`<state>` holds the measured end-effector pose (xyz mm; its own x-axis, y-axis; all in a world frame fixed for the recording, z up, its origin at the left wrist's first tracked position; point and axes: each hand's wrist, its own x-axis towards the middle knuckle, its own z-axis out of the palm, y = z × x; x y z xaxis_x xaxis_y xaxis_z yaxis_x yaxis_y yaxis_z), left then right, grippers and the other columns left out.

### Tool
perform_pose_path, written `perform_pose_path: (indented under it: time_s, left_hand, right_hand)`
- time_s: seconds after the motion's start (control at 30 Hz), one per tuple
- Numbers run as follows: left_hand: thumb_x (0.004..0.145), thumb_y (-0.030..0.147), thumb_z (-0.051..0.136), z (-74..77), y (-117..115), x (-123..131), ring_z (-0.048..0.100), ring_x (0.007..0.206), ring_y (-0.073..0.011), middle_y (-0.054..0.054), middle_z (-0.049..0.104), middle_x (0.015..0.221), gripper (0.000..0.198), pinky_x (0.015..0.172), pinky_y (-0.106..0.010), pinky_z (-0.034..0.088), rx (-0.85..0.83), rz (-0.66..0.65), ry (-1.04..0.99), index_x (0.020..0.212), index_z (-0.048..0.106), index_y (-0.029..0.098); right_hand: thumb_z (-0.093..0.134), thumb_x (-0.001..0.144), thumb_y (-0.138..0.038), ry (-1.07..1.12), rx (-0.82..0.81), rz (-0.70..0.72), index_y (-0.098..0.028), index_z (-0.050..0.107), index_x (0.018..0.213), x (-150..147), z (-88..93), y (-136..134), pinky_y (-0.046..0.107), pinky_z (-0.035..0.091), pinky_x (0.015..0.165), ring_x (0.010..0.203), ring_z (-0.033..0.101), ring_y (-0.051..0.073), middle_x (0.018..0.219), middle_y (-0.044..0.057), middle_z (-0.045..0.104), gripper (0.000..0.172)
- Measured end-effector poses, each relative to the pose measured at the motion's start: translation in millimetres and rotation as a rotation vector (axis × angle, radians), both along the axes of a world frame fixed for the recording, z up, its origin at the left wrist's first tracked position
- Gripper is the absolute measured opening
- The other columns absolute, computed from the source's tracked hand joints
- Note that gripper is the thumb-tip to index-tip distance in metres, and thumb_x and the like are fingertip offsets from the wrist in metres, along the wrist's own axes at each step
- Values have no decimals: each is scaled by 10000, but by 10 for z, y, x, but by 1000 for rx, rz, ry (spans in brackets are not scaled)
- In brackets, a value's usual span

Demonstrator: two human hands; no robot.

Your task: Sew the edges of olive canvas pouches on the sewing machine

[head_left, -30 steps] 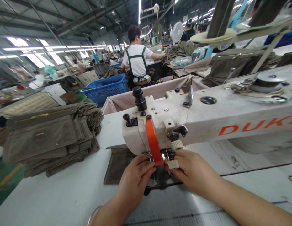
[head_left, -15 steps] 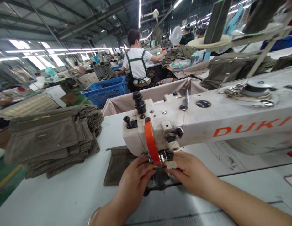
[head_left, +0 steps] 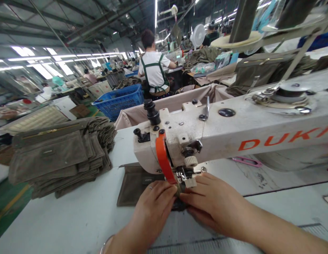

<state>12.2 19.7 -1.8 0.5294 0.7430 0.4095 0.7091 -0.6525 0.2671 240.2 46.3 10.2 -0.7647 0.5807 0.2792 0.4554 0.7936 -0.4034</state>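
Note:
A white sewing machine [head_left: 177, 137] with an orange guard strip [head_left: 164, 160] stands in front of me. Under its needle area lies an olive-brown fabric panel [head_left: 129, 190] with a small dark label, part of it hidden by my left hand [head_left: 155, 208]. That hand pinches the fabric's edge just left of the presser foot, thumb against fingers. From the other side my right hand [head_left: 214, 204] closes its fingers on the same edge, right below the foot. The fingertips of both hands nearly meet. The exact fold between them is hard to make out.
On the left of the table rests a pile of brown fabric pieces [head_left: 53, 155] with zippers. A blue crate [head_left: 121, 100] and a pink cloth-lined bin [head_left: 132, 118] stand beyond. Behind the machine head lies a pink tool [head_left: 247, 161]. A co-worker [head_left: 154, 70] sits farther off.
My hands have come closer together at the presser foot, the right one moving slightly down and left. The panel's label and the pink tool now show. The view has shifted slightly.

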Motion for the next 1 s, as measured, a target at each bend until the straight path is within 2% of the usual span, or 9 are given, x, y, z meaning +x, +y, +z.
perform_pose_path:
  time_s: [0.1, 0.2, 0.47, 0.63, 0.87, 1.0]
  left_hand:
    - [982, 114, 426, 20, 3, 17, 619, 1008, -190, -86, 656, 1080, 241, 919, -340, 522, 15, -81, 71, 1169, 575, 142]
    - [989, 131, 401, 18, -7, 33, 616, 1037, -214, -101, 658, 1083, 270, 934, -374, 524, 13, -124, 166, 1199, 572, 124]
    - [970, 113, 413, 10, -10, 59, 621, 1014, -224, -85, 663, 1051, 253, 926, -388, 532, 8, -131, 235, 1149, 592, 132]
    - [959, 100, 423, 15, 83, 58, 627, 1006, -206, -79, 669, 1007, 227, 911, -370, 553, -15, -110, 177, 1112, 587, 133]
    - [967, 134, 446, 12, 109, 41, 638, 1027, -218, -108, 678, 1079, 219, 934, -385, 540, 76, -63, 65, 1136, 586, 127]
    - [976, 149, 455, -2, 65, 0, 633, 1001, -195, -73, 678, 1056, 195, 903, -344, 540, 28, -46, 35, 1095, 609, 156]
  right_hand:
    - [538, 901, -212, -33, 9, 16, -242, 624, 1066, -84, -70, -30, 418, 393, 870, 963, 552, 233, 1003, 12, 667, 189]
    - [558, 888, -217, -53, 25, 25, -239, 633, 1049, -82, -110, -25, 432, 394, 864, 952, 551, 240, 990, 3, 669, 179]
    - [561, 850, -194, -66, 45, 31, -220, 645, 1028, -102, -129, -41, 446, 404, 842, 915, 545, 247, 976, 26, 661, 198]
    - [535, 820, -158, -81, 56, -5, -196, 645, 924, -133, -147, -26, 453, 433, 810, 883, 547, 253, 983, 44, 659, 157]
    - [515, 817, -127, -86, 79, -53, -184, 639, 953, -158, -183, 0, 449, 466, 837, 937, 561, 256, 1046, 72, 654, 193]
    - [500, 837, -141, -70, 81, -64, -179, 637, 978, -150, -170, -9, 453, 480, 827, 922, 567, 257, 1050, 85, 653, 200]
